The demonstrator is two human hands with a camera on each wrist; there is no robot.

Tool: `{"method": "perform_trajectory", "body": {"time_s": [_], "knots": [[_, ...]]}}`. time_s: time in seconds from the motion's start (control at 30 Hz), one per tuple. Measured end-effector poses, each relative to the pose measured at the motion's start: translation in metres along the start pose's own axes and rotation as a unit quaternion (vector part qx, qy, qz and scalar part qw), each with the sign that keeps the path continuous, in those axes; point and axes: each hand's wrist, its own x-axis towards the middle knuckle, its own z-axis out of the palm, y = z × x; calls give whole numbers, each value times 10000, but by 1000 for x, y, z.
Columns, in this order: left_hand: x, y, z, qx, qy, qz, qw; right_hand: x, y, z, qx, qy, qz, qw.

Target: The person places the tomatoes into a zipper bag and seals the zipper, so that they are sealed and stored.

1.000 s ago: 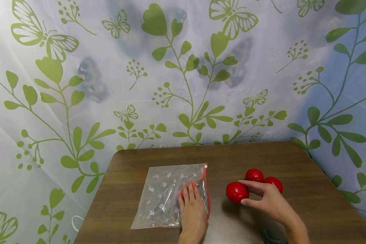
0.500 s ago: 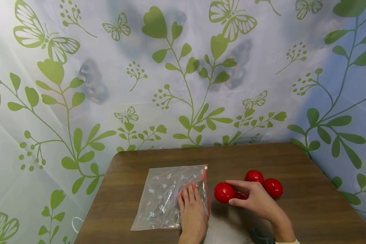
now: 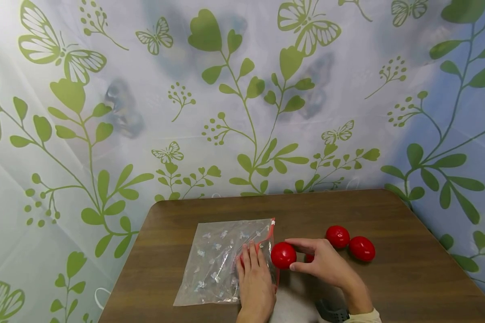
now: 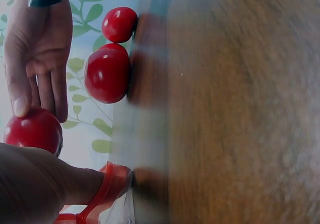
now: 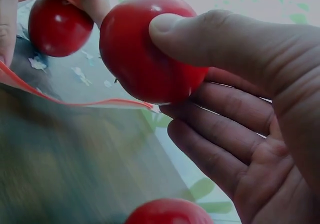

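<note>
Right grip [image 3: 325,264] pinches 1 ball [image 3: 283,255] near bag [image 3: 210,264].

The wood-grain tabletop [image 3: 299,211] carries a clear, red-edged bag [image 3: 204,269]. At least two red tomatoes [image 3: 362,248] lie to its right.

No text, label, brand or number can be read in any view. The clear bag [image 3: 206,262] on the left of the desk [image 3: 408,273] carries small scattered pale prints, too small to make out. The backdrop [image 3: 246,143] on the far side is printed with green leaves, sprigs and butterflies. Any marking on the dark wrist strap [image 3: 332,313], near right, is too small to tell.
</note>
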Motion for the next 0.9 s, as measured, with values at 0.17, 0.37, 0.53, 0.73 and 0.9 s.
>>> {"method": "perform_trajectory", "body": {"time_s": [0.17,0.37,0.53,0.73,0.9], "knots": [[0,0,1,10,35,0,10000,7,0,9,55,-164,-43,9998],[1,0,1,-30,16,-14,10000,11,1,16,110,-207,12,9997],[0,0,2,-32,74,-6,10000,13,2,19,116,-266,97,9995],[0,0,1,2,98,-14,10000,17,4,23,143,-376,235,9989],[1,1,1,-20,48,-47,10000,19,5,27,170,-404,319,9985]]}}
